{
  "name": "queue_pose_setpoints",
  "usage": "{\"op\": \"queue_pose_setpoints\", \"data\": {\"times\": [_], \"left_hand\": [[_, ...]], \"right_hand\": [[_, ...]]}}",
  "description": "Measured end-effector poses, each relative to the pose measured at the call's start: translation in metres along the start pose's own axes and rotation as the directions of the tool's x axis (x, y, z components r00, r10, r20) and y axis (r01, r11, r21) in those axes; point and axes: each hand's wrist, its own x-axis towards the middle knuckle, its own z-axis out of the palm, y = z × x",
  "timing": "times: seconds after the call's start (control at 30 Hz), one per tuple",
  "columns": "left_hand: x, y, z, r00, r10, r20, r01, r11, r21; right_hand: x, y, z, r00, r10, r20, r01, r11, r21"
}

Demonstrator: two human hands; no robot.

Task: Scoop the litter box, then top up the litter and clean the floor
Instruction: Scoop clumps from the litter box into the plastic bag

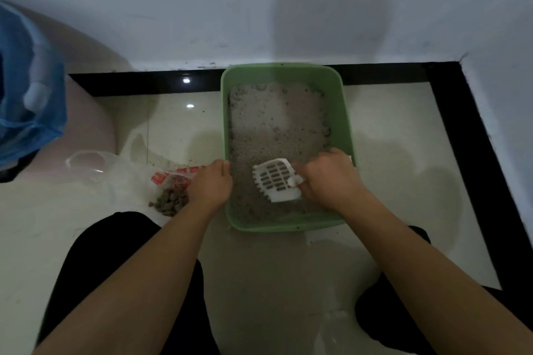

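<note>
A green litter box (347,124) sits on the tiled floor against the wall, filled with grey litter (277,124). My right hand (331,179) grips the handle of a white slotted scoop (277,179), whose blade lies on the litter at the near end of the box. My left hand (212,186) holds the box's left rim near its front corner. Left of the box, a clear plastic bag (129,176) with red print lies flat, with a pile of dark clumps (171,200) on it.
A blue bag (28,89) hangs over a pale pink bin (95,112) at the far left. A black floor border (461,124) runs along the wall behind and to the right. My knees in black trousers (115,253) frame the near floor.
</note>
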Motion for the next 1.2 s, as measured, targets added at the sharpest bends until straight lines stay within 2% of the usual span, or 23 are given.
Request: {"op": "queue_pose_setpoints", "data": {"times": [0.1, 0.17, 0.23, 0.3, 0.4, 0.63, 0.8, 0.9, 1.0, 1.07, 1.13, 1.2], "left_hand": [[0.0, 0.006, 0.008, 0.997, 0.003, -0.078, -0.005, 1.0, -0.027], [-0.003, 0.01, 0.013, 0.993, -0.037, -0.113, 0.033, 0.999, -0.034], [-0.006, 0.016, 0.021, 0.981, -0.098, -0.167, 0.084, 0.993, -0.085], [-0.007, 0.019, 0.029, 0.961, -0.147, -0.235, 0.115, 0.983, -0.141], [-0.003, 0.018, 0.036, 0.946, -0.178, -0.272, 0.148, 0.981, -0.129], [-0.002, 0.019, 0.039, 0.933, -0.173, -0.314, 0.149, 0.984, -0.1], [-0.002, 0.019, 0.039, 0.927, -0.169, -0.334, 0.15, 0.985, -0.08], [-0.002, 0.017, 0.04, 0.927, -0.162, -0.337, 0.142, 0.986, -0.082], [-0.002, 0.015, 0.039, 0.929, -0.15, -0.338, 0.136, 0.989, -0.065], [-0.001, 0.015, 0.039, 0.928, -0.14, -0.346, 0.13, 0.99, -0.054], [0.001, 0.011, 0.041, 0.925, -0.133, -0.355, 0.129, 0.991, -0.036], [0.003, 0.006, 0.042, 0.922, -0.123, -0.367, 0.124, 0.992, -0.02]], "right_hand": [[0.001, 0.0, -0.024, 0.997, -0.027, 0.066, 0.034, 0.994, -0.1], [-0.004, 0.004, -0.031, 0.994, 0.1, 0.032, -0.098, 0.993, -0.068], [-0.005, 0.013, -0.028, 0.954, 0.3, -0.005, -0.298, 0.95, 0.091], [-0.003, 0.018, -0.017, 0.866, 0.497, 0.057, -0.487, 0.813, 0.32], [0.005, 0.013, 0.014, 0.758, 0.62, 0.201, -0.609, 0.565, 0.557], [0.005, 0.009, 0.072, 0.544, 0.728, 0.417, -0.701, 0.122, 0.703], [0.04, 0.029, 0.069, 0.492, 0.739, 0.46, -0.655, -0.033, 0.755], [0.073, 0.036, 0.067, 0.498, 0.777, 0.385, -0.611, -0.001, 0.792], [0.088, 0.043, 0.079, 0.561, 0.786, 0.26, -0.592, 0.161, 0.79], [0.091, 0.048, 0.092, 0.608, 0.77, 0.195, -0.549, 0.23, 0.803], [0.095, 0.05, 0.102, 0.625, 0.766, 0.152, -0.495, 0.238, 0.835], [0.099, 0.047, 0.102, 0.609, 0.782, 0.131, -0.464, 0.218, 0.859]]}}
